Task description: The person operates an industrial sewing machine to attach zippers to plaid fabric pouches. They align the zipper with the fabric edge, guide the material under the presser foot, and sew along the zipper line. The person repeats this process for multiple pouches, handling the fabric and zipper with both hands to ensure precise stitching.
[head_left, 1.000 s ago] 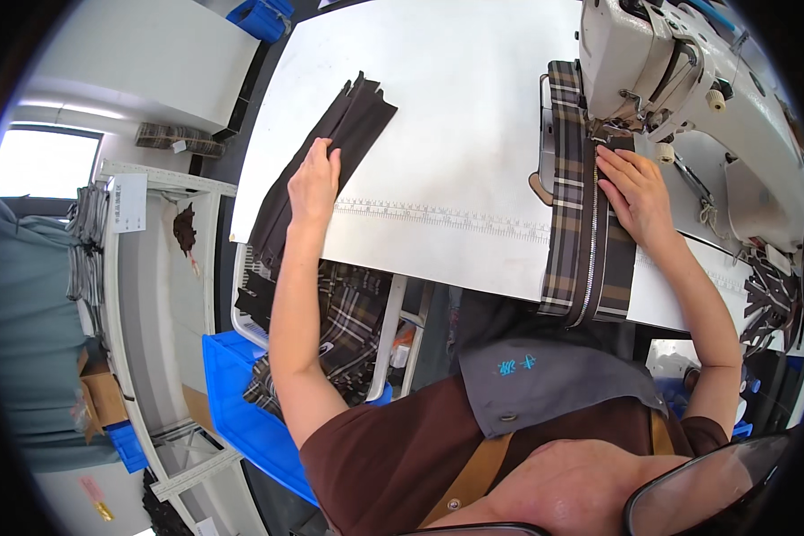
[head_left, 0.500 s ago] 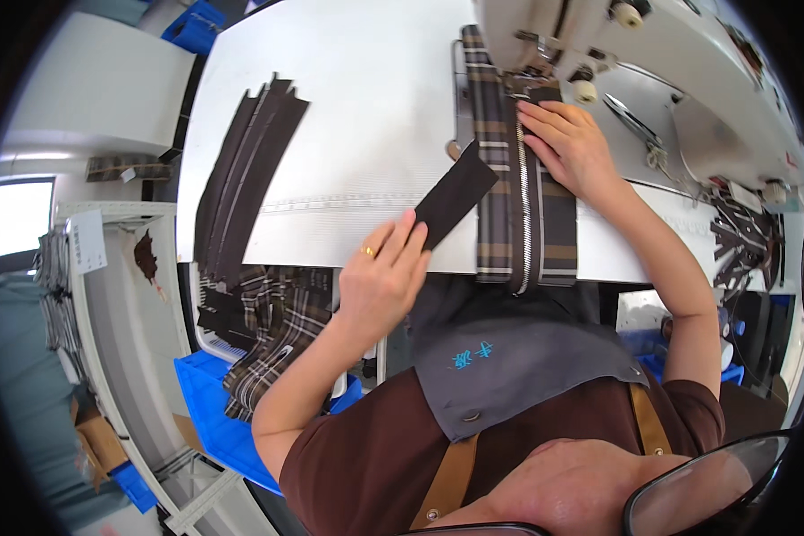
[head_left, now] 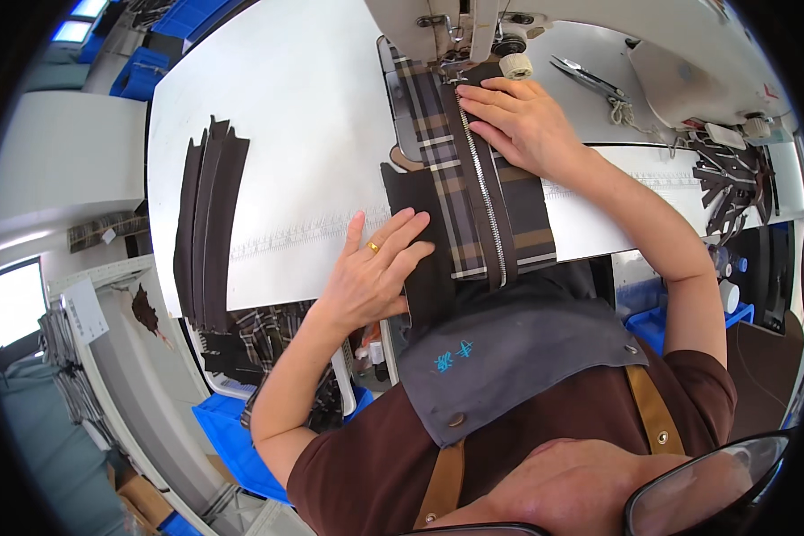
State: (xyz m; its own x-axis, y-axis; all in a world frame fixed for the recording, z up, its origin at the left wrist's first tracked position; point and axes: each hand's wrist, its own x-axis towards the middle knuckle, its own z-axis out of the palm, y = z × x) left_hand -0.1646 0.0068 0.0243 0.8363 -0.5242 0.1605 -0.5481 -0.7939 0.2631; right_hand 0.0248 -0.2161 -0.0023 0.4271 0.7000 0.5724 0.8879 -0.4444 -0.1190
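A plaid fabric piece (head_left: 460, 201) lies on the white table under the sewing machine's needle area (head_left: 454, 71). A metal-toothed zipper (head_left: 484, 183) on dark tape runs along it towards me. My right hand (head_left: 523, 121) rests flat on the zipper tape and dark cloth just below the presser foot, fingers stretched out. A dark brown fabric strip (head_left: 424, 201) lies along the plaid's left edge, its near end reaching over the table edge. My left hand (head_left: 375, 268) grips this strip by its left side, fingers on top; the thumb is partly hidden.
Several dark strips (head_left: 210, 223) lie at the table's left. Thread snips (head_left: 590, 79) rest right of the machine, with a bundle of dark strips (head_left: 732, 179) farther right. Below the table are plaid pieces (head_left: 263, 335) and a blue bin (head_left: 237, 438). A ruler scale (head_left: 304, 237) crosses the tabletop.
My left hand has swung the dark strip from a slant to lie along the plaid's left edge, nearer me. My right hand stays on the zipper tape; the view has shifted.
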